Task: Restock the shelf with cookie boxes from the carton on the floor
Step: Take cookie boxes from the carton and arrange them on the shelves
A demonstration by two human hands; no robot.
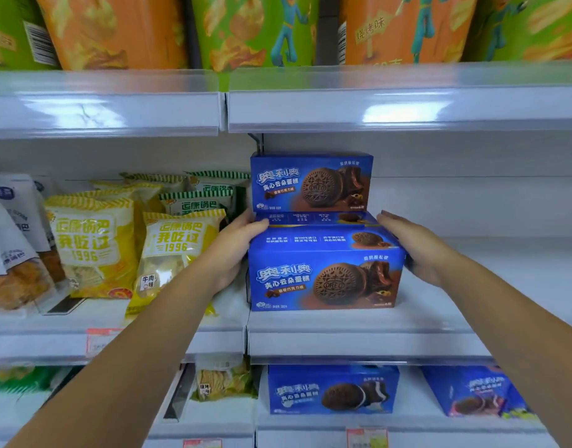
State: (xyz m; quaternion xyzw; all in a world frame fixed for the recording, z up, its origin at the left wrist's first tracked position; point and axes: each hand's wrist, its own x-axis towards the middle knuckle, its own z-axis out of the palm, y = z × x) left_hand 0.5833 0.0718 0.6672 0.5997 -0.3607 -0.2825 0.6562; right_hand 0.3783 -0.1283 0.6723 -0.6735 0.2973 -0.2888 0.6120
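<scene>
Blue cookie box point(325, 276) stands at the shelf point(359, 337) front — left hand point(233, 250) grips its left end, thumb on top; right hand point(414, 250) presses flat against its right end.
</scene>
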